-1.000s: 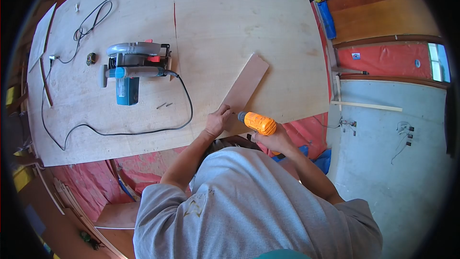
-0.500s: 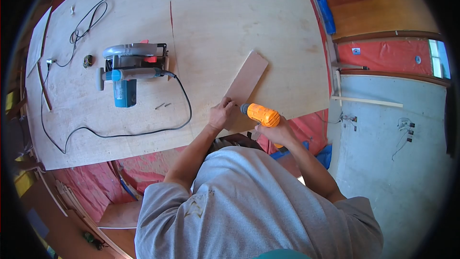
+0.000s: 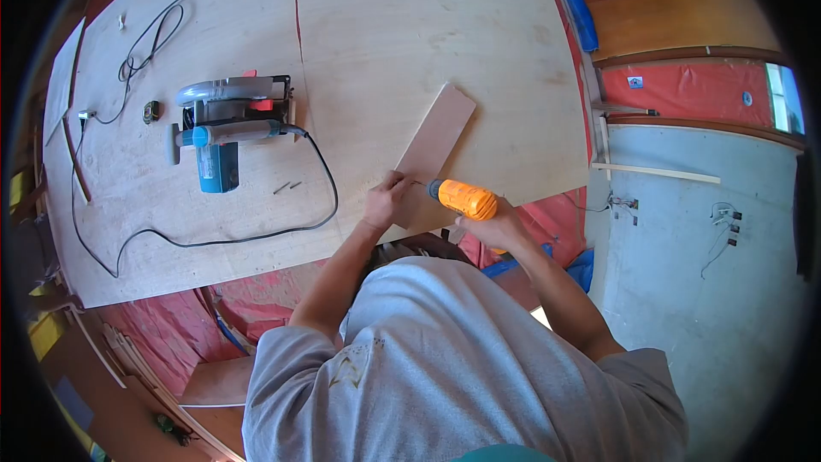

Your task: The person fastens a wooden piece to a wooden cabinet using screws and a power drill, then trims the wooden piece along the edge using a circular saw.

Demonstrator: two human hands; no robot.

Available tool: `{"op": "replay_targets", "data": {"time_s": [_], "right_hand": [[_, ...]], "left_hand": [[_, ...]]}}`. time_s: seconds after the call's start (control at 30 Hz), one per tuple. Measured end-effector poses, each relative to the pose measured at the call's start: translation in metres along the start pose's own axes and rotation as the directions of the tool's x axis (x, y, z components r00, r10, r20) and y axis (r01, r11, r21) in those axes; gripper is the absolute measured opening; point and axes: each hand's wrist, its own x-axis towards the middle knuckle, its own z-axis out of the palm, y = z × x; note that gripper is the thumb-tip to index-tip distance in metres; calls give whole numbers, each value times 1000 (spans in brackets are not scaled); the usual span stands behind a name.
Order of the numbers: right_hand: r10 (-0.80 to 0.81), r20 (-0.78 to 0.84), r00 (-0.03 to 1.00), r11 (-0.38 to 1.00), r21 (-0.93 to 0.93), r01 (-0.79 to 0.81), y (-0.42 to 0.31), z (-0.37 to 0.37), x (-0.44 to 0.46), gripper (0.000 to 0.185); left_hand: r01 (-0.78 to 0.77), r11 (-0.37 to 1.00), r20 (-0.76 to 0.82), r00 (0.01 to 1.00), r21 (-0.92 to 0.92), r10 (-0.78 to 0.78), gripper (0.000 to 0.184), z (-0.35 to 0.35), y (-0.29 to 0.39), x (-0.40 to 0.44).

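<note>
A pinkish wooden board [image 3: 436, 133] lies slantwise near the table's front edge. Curled over its left edge is my left hand [image 3: 385, 198], fingers closed on the board. My right hand [image 3: 498, 227] grips an orange drill [image 3: 466, 199] by the handle. The drill points left across the board, its dark chuck close to my left fingertips. A thin bit or screw shows between the chuck and those fingers; which of the two I cannot tell.
A teal circular saw [image 3: 220, 167] rests on the plywood table [image 3: 368, 51], its black cord [image 3: 231, 243] looping toward the front. Two small screws or nails [image 3: 287, 187] lie below it. A tape measure [image 3: 151, 111] is farther left. Red sheeting [image 3: 556, 227] hangs beyond the table edge.
The view has shifted slightly, so the table items appear a little farther left. Both hands keep their places on the board and drill.
</note>
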Motion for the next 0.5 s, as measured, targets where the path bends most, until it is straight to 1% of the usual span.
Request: {"op": "replay_targets", "data": {"time_s": [0.03,0.07,0.1,0.13,0.17,0.2,0.23,0.27,0.3,0.33,0.37,0.4,0.43,0.47,0.5], "right_hand": [[0,-6,1000,1000,-29,0,-1,-1,-2,49],[-4,-9,1000,1000,-27,4,-2,-3,-3,49],[-47,-2,999,999,-1,47,-3,-3,-4,48],[-91,6,996,996,23,91,-4,-4,-6,47],[-96,8,995,995,23,96,-5,-4,-8,47],[-70,-7,998,994,83,70,-9,-6,-10,46],[-43,-20,999,988,144,45,-13,-9,-12,44],[-62,-13,998,987,150,63,-18,-15,-18,44],[-16,-17,1000,980,200,19,-27,-25,-32,44],[0,-9,1000,974,225,2,-25,-26,-38,44],[16,-2,1000,968,249,-15,-24,-28,-43,44],[-42,-69,997,966,252,58,-16,-27,-46,43],[-99,-137,986,959,249,131,-19,-27,-49,42],[-83,-110,990,940,322,115,-24,-31,-57,40],[-98,-94,991,939,322,124,-21,-28,-56,40]], "left_hand": [[-2,1000,-1,1000,1,2,31,-5,3,-1],[41,999,-2,999,-36,-41,32,-10,6,-2],[84,994,-2,996,-72,-85,33,-14,7,-3],[84,994,-6,996,-67,-85,33,-14,3,-4],[119,991,10,993,-53,-119,33,-14,-1,-7],[152,988,24,988,-36,-152,33,-19,2,-4],[153,988,19,988,-30,-152,33,-21,7,1],[404,867,86,914,-291,-397,27,-24,13,7],[603,616,213,780,-507,-588,22,-29,23,13],[609,618,201,774,-497,-600,22,-32,30,19],[620,384,271,705,-684,-655,23,-33,36,29],[570,115,355,643,-813,-679,26,-32,42,38],[567,117,343,636,-815,-691,26,-31,46,47],[519,-60,425,622,-853,-657,25,-31,50,54],[459,-237,499,617,-856,-609,25,-29,51,60]]}}
